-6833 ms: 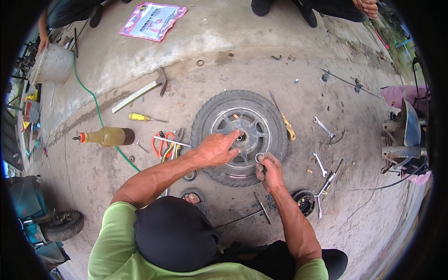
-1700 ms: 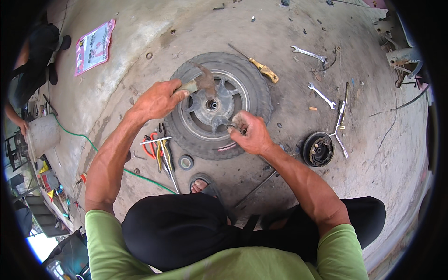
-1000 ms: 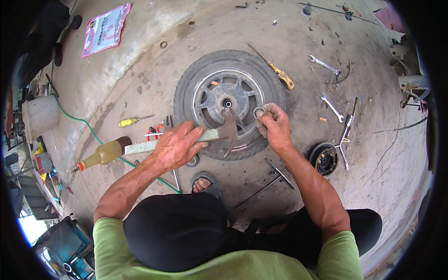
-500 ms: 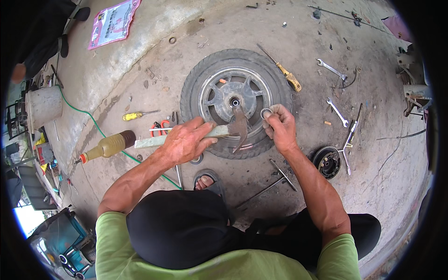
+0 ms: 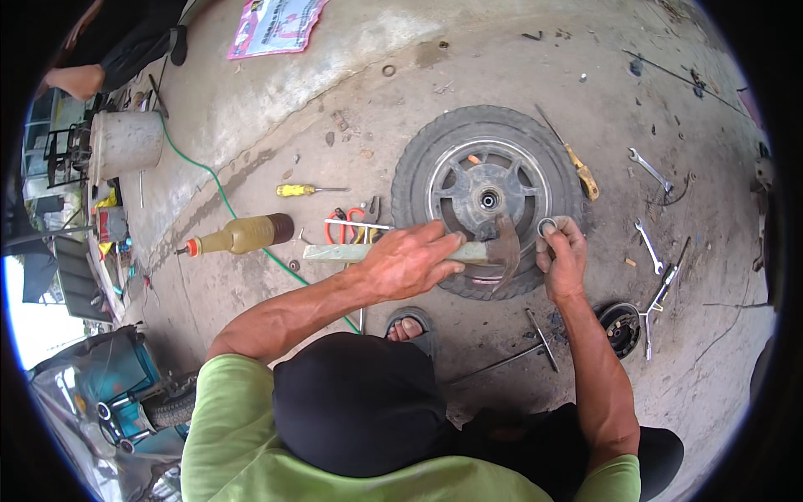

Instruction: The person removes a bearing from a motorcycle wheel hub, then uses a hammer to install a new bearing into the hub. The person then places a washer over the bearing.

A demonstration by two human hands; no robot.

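My left hand [image 5: 410, 261] is closed around the pale wooden handle of a hammer [image 5: 506, 255], whose rusty head hangs over the near part of the wheel. Between the fingertips of my right hand [image 5: 564, 259] is a small metal ring, perhaps a bearing [image 5: 546, 225], just above the tyre's right side. Below both hands lies a scooter-like wheel [image 5: 418, 155], flat on the ground, with a grey spoked rim. Its hub [image 5: 489, 200] shows a dark round bore, not covered by the hammer. My fingers hide part of the ring.
Left of the wheel lie red-handled pliers [image 5: 335, 227], a yellow screwdriver [image 5: 297, 191], an oil bottle [image 5: 238, 235] and a green hose [image 5: 219, 188]. To the right are another screwdriver [image 5: 583, 172], wrenches [image 5: 650, 167] and a brake drum-like part [image 5: 620, 329]. A T-handle tool [image 5: 542, 340] lies near my foot. Another person [image 5: 125, 50] is at upper left.
The whole scene has shifted right in the picture, as my view turns left. Both hands keep nearly the same places over the wheel, still holding the hammer and the ring.
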